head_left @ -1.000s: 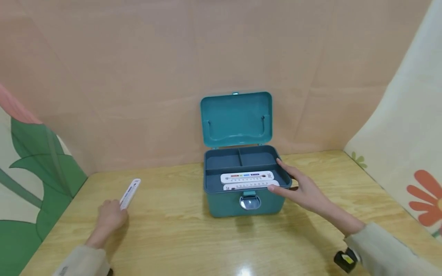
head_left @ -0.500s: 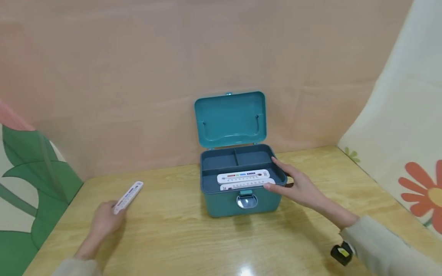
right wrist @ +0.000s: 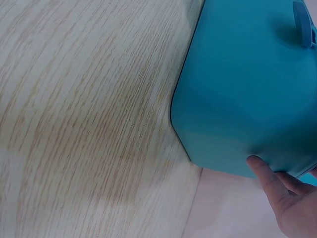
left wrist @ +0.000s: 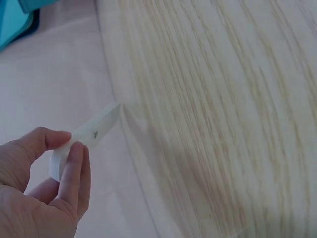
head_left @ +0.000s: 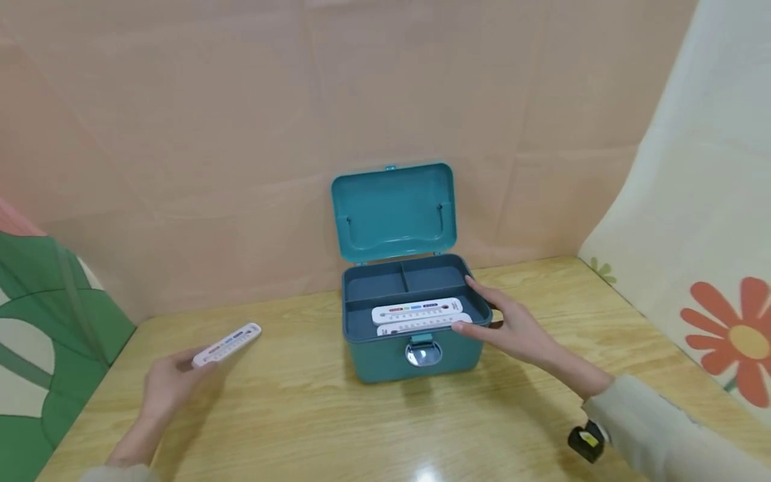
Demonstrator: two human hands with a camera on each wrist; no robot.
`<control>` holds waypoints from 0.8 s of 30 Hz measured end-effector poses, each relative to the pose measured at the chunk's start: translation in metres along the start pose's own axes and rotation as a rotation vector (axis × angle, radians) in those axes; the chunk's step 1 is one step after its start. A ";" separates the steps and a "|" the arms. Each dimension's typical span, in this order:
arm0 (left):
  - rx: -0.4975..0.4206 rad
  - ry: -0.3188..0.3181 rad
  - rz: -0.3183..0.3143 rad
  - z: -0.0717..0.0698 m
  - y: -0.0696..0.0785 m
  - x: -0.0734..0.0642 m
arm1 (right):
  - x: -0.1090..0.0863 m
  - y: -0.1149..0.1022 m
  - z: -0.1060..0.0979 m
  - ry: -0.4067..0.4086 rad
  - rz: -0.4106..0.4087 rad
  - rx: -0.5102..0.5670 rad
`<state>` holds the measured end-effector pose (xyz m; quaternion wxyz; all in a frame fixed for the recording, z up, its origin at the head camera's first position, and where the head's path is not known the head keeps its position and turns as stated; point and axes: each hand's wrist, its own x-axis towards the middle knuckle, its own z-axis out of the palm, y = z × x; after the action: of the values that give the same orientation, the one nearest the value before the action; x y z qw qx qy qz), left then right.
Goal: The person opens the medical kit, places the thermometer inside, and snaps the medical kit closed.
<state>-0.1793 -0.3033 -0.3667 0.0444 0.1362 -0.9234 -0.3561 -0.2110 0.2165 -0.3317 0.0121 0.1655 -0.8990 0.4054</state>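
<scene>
Left hand (head_left: 165,383) pinches a white thermometer (head_left: 229,345); right hand (head_left: 519,333), fingers spread, rests on the teal box (head_left: 385,365) at its front right corner. Table (head_left: 289,428) wood runs from left hand to box — box sits toward the back edge, pink cloth (head_left: 241,167) behind. Lid (head_left: 394,214) stands raised; two similar thermometers (head_left: 415,310) lie in the front compartment (head_left: 358,316). Held one — well left of box, far from right hand.

You have one left hand (head_left: 170,385) and one right hand (head_left: 515,328). You can count three thermometers (head_left: 227,345), one box (head_left: 385,365) with one lid (head_left: 394,214), one clasp (head_left: 423,354) and three spaces (head_left: 373,286), one table (head_left: 289,428), and one whole red flower (head_left: 749,343).
</scene>
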 end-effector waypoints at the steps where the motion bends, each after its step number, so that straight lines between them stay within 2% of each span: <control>1: -0.009 -0.010 -0.005 0.000 0.001 0.000 | 0.000 0.000 0.000 0.001 0.000 0.004; 10: -0.116 -0.098 0.000 -0.005 0.009 -0.004 | 0.001 -0.001 0.000 -0.001 0.004 0.001; 18: -0.142 -0.127 0.075 -0.006 0.021 -0.010 | 0.002 0.000 0.001 0.001 0.006 0.014; 24: -0.202 -0.141 0.093 -0.007 0.029 -0.010 | 0.002 0.001 0.001 -0.002 0.019 -0.010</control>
<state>-0.1744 -0.2845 -0.3423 0.0095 0.0627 -0.8891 -0.4533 -0.2130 0.2162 -0.3326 0.0083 0.1574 -0.9026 0.4006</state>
